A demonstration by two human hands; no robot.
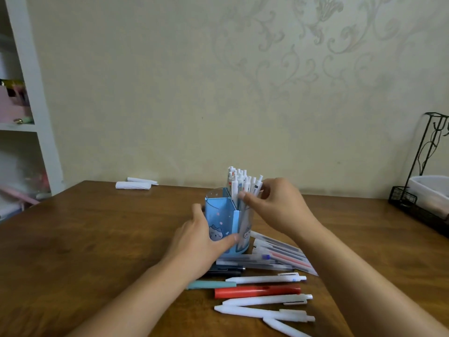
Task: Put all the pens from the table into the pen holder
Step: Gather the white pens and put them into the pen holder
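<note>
A light blue pen holder [220,216] with a cartoon face stands mid-table, and several white pens [239,182] stick up from its right compartment. My left hand [196,242] wraps the holder's lower left side. My right hand [277,203] pinches the white pens at the holder's top. In front of the holder lie several loose pens: a red pen [257,291], a teal pen [212,284], a dark pen [226,272], white pens [266,279] and frosted clear pens [279,251].
Two rolled white papers [132,185] lie at the table's far edge. A black wire rack [413,198] holding a white tub stands at the right edge. A white shelf [29,98] is on the left, beyond the table.
</note>
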